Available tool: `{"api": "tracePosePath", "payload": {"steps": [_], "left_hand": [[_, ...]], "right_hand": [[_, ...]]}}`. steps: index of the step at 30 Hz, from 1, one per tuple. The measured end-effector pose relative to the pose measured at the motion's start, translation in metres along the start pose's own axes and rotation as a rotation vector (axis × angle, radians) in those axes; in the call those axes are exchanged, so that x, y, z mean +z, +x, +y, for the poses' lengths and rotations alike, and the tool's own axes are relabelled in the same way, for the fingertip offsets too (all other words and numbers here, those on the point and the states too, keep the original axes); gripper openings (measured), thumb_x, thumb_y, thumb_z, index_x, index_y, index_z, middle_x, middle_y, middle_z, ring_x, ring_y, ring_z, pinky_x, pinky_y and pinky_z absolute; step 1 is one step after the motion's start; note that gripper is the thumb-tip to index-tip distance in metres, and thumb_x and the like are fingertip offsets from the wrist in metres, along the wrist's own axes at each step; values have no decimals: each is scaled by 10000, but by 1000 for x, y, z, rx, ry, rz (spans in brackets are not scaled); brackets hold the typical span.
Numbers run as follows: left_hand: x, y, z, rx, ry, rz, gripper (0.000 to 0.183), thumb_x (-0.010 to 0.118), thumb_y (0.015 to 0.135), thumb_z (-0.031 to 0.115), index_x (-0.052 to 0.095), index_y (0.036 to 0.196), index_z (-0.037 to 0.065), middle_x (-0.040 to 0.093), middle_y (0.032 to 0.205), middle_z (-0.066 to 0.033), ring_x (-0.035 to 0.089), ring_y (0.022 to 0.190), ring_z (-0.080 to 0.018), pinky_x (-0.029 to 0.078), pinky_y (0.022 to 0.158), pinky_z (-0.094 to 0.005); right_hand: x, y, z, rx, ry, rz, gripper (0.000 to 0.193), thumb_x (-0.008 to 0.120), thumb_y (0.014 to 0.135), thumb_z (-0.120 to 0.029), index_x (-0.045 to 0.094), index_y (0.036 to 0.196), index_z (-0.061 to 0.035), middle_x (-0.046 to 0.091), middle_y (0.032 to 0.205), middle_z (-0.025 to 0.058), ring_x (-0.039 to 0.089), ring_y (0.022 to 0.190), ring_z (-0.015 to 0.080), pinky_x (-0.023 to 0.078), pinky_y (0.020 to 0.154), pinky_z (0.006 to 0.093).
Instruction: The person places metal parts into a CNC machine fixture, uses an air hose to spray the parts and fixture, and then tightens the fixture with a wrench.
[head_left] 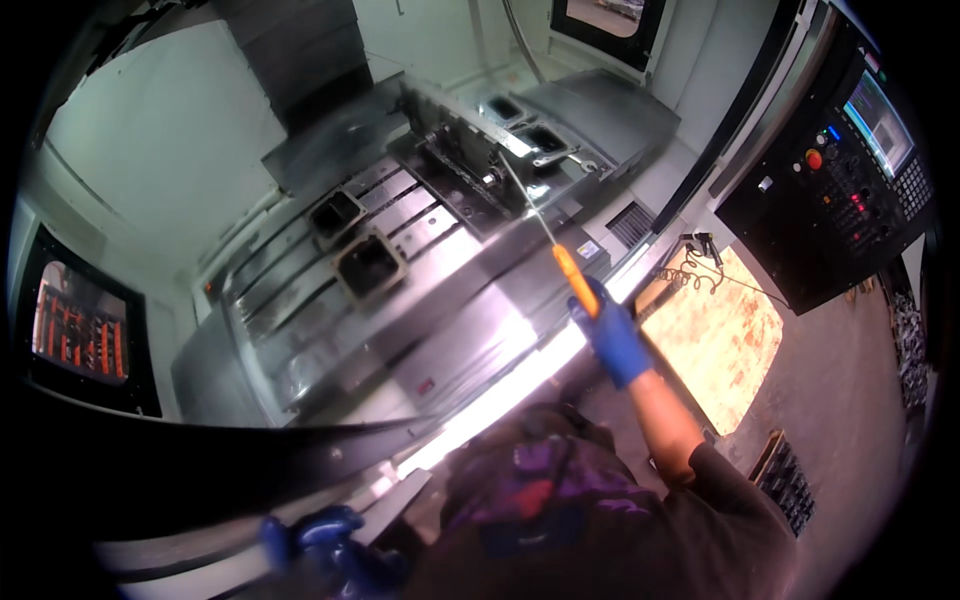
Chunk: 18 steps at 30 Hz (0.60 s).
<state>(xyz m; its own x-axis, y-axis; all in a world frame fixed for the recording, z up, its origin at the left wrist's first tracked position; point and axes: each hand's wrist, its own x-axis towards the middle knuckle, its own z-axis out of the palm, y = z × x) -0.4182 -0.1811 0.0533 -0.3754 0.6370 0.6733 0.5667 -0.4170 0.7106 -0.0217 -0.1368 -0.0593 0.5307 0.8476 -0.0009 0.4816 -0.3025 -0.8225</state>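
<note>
My right hand, in a blue glove, is closed round the orange handle of a long thin-shafted tool. Its shaft slants up and left toward a metal fixture on the machine bed; whether the tip touches it I cannot tell. Low on the left, my left hand, also blue-gloved, is near the machine's front edge. Its fingers look apart and nothing shows in them, though the hand is somewhat blurred. Two square-holed metal parts sit on the slotted bed, and two similar parts lie beyond the fixture.
A control panel with a lit screen stands at the right. Below it, a black air gun with a coiled hose rests by a stained board. A bright front sill runs between me and the bed. A wrench lies by the far parts.
</note>
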Motion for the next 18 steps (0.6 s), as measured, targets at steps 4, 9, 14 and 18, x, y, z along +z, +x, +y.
{"api": "tracePosePath", "payload": {"steps": [4, 9, 14, 18], "left_hand": [[-3, -5, -4, -7, -21, -8, 480, 423, 947, 320, 415, 1238, -62, 562, 804, -74, 544, 730, -164, 428, 798, -285], [-6, -9, -7, -3, -31, -17, 484, 425, 946, 320, 413, 1242, -64, 561, 801, -73, 543, 726, -162, 429, 792, -284], [-3, -7, -10, 2, -24, -24, 488, 427, 946, 320, 410, 1246, -65, 560, 797, -72, 542, 722, -161, 430, 787, -284], [-2, -5, -11, 5, -16, -23, 491, 428, 945, 320, 408, 1249, -66, 560, 794, -71, 541, 718, -161, 431, 782, -284]], "right_hand": [[-1, 18, -9, -18, -139, 0, 449, 622, 873, -334, 546, 1216, -55, 632, 964, 276, 587, 930, 470, 491, 792, 467], [-2, 29, -25, 34, -93, -113, 362, 601, 892, -336, 571, 1134, -69, 639, 892, 267, 596, 900, 471, 487, 768, 488], [4, 42, -39, -79, -195, -33, 368, 583, 901, -369, 585, 1077, -46, 644, 880, 259, 618, 863, 443, 485, 754, 475], [5, 48, -68, 3, -180, -55, 396, 582, 895, -390, 599, 1068, -34, 649, 876, 243, 635, 849, 406, 485, 753, 453]]}}
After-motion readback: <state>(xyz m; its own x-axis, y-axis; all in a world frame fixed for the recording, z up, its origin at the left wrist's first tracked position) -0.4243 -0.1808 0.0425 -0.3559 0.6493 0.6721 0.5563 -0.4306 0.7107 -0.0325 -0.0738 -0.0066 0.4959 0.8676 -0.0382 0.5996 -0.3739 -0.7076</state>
